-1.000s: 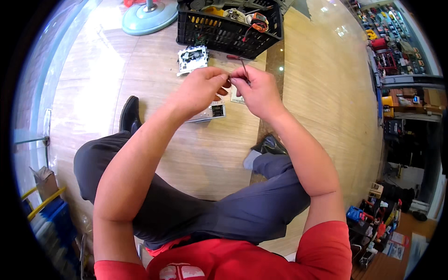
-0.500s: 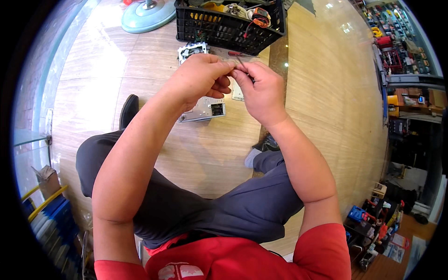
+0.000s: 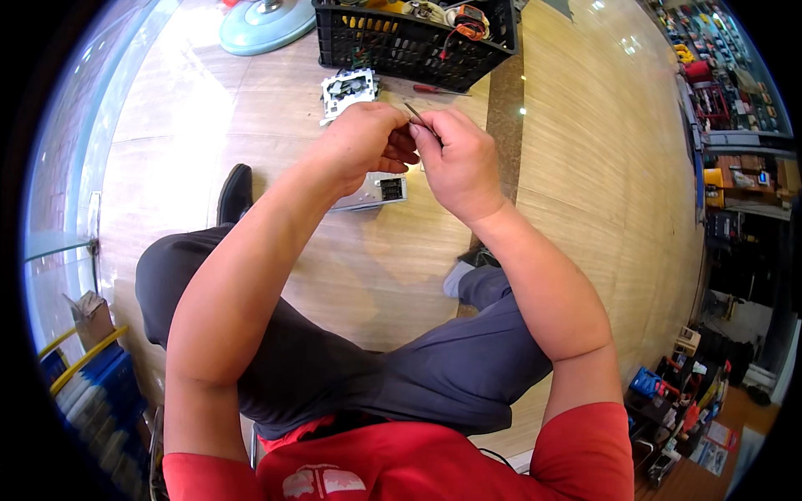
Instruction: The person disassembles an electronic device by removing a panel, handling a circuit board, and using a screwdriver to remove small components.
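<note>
My right hand (image 3: 461,163) is closed on a thin dark rod-like tool (image 3: 418,115), whose far end sticks out up and left past the thumb. Its exact kind does not show. Close against it, my left hand (image 3: 368,144) has thumb and forefinger pinched together, the other fingers curled; whatever lies in the pinch is too small to make out. Below the left hand, a silver metal box (image 3: 361,199) with a black connector socket (image 3: 392,189) rests on the floor, partly hidden. Beyond the hands sits an open metal frame (image 3: 336,102) with dark mechanical parts inside.
A black plastic crate (image 3: 376,48) stands ahead, holding cables and an orange multimeter (image 3: 469,23). Before it lies a red-handled screwdriver (image 3: 434,88). A light blue round base (image 3: 266,33) is at the far left. Tool-laden shelves (image 3: 725,75) line the right.
The thin tool has swung left, its end now nearer my left hand. Both hands stay close together. The pale panel formerly seen between them is now almost wholly hidden.
</note>
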Available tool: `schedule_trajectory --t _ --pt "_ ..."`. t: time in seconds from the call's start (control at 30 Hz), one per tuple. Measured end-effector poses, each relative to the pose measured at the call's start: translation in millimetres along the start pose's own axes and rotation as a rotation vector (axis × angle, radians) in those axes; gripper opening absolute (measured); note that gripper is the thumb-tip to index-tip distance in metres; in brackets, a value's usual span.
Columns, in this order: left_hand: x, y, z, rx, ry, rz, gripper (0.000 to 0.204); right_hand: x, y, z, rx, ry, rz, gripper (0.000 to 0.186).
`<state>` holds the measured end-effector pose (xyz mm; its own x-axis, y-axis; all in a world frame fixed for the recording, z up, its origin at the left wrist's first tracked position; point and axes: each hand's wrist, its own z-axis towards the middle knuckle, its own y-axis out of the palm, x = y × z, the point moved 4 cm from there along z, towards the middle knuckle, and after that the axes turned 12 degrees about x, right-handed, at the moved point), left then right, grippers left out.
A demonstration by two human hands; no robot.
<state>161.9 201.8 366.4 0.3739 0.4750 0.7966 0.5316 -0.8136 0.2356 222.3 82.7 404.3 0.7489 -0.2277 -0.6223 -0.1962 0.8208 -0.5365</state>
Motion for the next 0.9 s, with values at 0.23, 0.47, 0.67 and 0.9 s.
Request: schedule_trajectory --t 0.23,0.47,0.67,0.9 --pt "-63.9 -47.9 47.6 0.155 0.526 1.260 0.027 48.1 50.4 -42.8 -0.153 0.179 -0.006 0.009" --pt "-170.5 -57.7 3.4 -0.108 0.348 2.065 0.051 111.3 92.3 -123.5 -0.685 0.306 -0.238 0.015" --pt "-176.2 -66.6 19.5 -0.083 0.352 2.002 0.058 113.0 109.1 -129.5 -0.756 0.243 -0.284 0.014" --pt "-171.4 -58.8 27.1 -0.134 0.256 2.027 0.058 109.4 124.7 -130.8 -0.849 0.180 -0.398 0.014"
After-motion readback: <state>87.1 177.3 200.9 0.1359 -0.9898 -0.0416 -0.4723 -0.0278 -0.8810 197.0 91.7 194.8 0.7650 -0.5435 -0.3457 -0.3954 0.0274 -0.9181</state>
